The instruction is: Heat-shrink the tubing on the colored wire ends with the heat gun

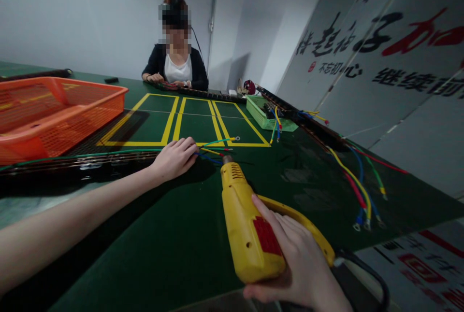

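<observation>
My right hand (295, 254) is wrapped round a yellow heat gun (241, 215) with a red label. The gun's metal nozzle (227, 159) points away from me, close to the ends of several coloured wires (213, 151). Those wires are green, yellow and blue, and at least one carries a ring terminal (237, 138). My left hand (177, 157) is closed round the wires where they leave a long dark wire harness (108, 162), which lies to the left along the table. The fingers hide part of the bundle.
An orange basket (108, 102) stands at the left on the green table (174, 234). A light green basket (257, 114) holds dark parts at the back right, beside another long harness (311, 128) with hanging wires (357, 181). A person (177, 61) sits across the table.
</observation>
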A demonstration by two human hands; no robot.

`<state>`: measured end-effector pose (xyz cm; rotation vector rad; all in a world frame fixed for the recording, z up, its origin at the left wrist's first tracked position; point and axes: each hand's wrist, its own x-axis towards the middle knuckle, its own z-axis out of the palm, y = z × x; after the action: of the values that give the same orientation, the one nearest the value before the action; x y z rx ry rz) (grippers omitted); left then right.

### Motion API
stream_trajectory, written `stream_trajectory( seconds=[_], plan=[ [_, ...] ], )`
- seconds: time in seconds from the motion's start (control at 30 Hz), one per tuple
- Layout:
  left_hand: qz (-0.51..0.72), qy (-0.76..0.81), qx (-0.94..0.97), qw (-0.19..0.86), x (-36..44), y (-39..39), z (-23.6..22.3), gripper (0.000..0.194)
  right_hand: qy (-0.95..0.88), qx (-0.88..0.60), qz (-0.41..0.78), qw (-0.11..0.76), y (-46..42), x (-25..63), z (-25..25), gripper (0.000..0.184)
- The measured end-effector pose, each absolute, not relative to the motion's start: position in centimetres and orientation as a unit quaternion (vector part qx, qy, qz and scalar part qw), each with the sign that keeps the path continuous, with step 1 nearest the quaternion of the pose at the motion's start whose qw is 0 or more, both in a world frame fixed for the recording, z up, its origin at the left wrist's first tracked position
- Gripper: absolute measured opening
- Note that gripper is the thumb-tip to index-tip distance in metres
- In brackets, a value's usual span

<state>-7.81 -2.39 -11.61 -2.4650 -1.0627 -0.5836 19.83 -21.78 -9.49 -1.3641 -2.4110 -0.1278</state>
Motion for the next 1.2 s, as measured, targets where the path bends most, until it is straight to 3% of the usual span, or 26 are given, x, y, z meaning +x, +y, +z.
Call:
stream_trajectory(
  seconds=[0.33,0.73,1.0,1.2],
  plan=[
    [-0.183,-0.371,-0.888,0.201,-8.0,-2.2,-11.9,0.030,-0.843,-0.492,-0.054,0.210,-21.5,16.4,-10.1,0.123],
    [-0.138,-0.401,-0.879,0.217,-7.2,-2.8,-11.5,0.026,-0.844,-0.493,0.111,0.179,-20.6,13.2,-9.4,0.123],
    [-0.076,-0.418,-0.858,0.287,-5.9,-3.7,-11.3,0.036,-0.845,-0.494,0.090,0.184,-20.4,13.8,-9.3,0.125],
    [-0.019,-0.481,-0.849,0.218,-3.8,-4.3,-9.6,0.032,-0.852,-0.483,0.088,0.181,-19.9,15.0,-8.8,0.126]
  ],
)
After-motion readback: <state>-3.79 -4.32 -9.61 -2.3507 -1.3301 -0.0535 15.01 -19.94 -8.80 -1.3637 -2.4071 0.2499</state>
